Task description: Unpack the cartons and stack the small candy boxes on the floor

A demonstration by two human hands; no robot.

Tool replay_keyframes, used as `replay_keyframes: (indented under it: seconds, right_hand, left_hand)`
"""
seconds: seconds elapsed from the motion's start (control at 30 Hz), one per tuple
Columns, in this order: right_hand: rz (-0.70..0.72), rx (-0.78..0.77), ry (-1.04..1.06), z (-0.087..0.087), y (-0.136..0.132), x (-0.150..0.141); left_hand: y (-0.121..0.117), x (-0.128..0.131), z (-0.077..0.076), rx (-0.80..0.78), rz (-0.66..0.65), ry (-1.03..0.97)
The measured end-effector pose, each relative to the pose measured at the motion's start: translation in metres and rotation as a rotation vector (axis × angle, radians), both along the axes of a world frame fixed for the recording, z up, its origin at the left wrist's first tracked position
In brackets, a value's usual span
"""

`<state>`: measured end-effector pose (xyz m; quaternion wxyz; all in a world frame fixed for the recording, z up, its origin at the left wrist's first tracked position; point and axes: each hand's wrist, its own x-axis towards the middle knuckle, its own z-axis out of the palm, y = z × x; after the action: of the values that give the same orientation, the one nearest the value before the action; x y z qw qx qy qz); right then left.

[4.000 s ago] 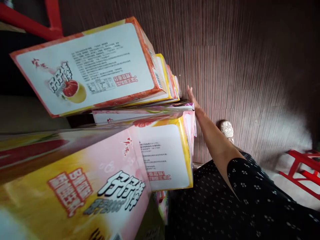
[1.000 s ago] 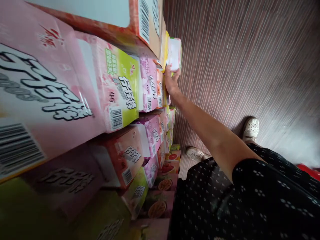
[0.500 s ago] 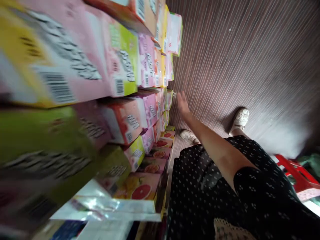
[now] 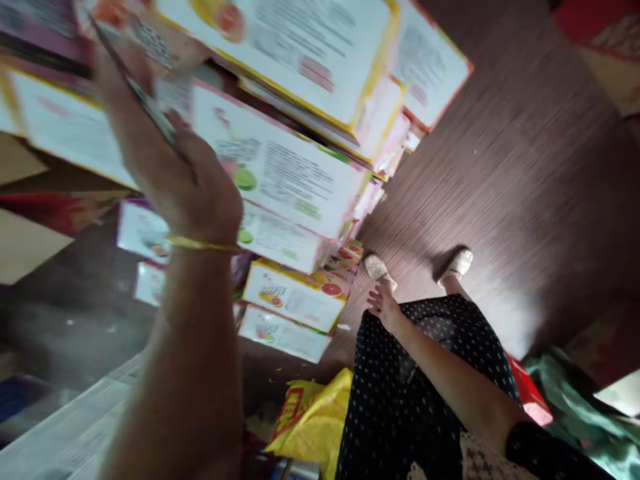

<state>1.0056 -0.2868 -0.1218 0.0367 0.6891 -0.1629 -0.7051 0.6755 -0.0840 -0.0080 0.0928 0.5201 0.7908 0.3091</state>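
Prog., judged from how things lie: stacking looks well advanced. A large pile of white-faced printed cardboard cartons [image 4: 300, 167] is built up in several layers on the dark brown floor [image 4: 500, 167], w/ label sides facing out. Near the top, a white-faced carton w/ yellow edges [image 4: 340, 67] is set at a different angle from the white-faced carton w/ orange-red edges [image 4: 433, 67] behind it, so squaring-up may be left to do. Lower down, a yellow-and-white carton w/ a grapefruit picture [image 4: 295, 297] is laid on another box. How many remain to be placed can't be told, b/c the pile's top is cut off by the frame.

By the left hand [image 4: 175, 170], w/ a thin yellow band [image 4: 203, 245] at the wrist, a thin, flat, dark-edged object [image 4: 145, 100] is apparently pinched btwn thumb and fingers; it's seen nearly edge-on and blurred, poss. a phone, not certain. It's held in front of the upper cartons; contact w/ them can't be told.

By the right hand [image 4: 383, 307], nothing is held: fingers are spread, in front of the black white-patterned skirt [image 4: 425, 380]. No carton is being gripped or carried.
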Motion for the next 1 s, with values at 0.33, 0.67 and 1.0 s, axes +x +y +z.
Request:
replay_keyframes:
  seconds: [0.33, 0.67, 1.0]
  right_hand:
    - [0.065, 0.264, -0.153, -0.052, 0.069, 0.245]
    - [0.351, 0.682, -0.176, -0.127, 0.227, 0.206]
    - [0.574, 0.673, -0.279, -0.162, 0.171, 0.204]
  left_hand:
    - [-0.26, 0.196, -0.122, -0.688, 0.393, -0.57]
    - [-0.305, 0.238, -0.187, -1.046, 0.364, -0.761]
    - [-0.223, 0.134, -0.233, -1.076, 0.185, -0.695]
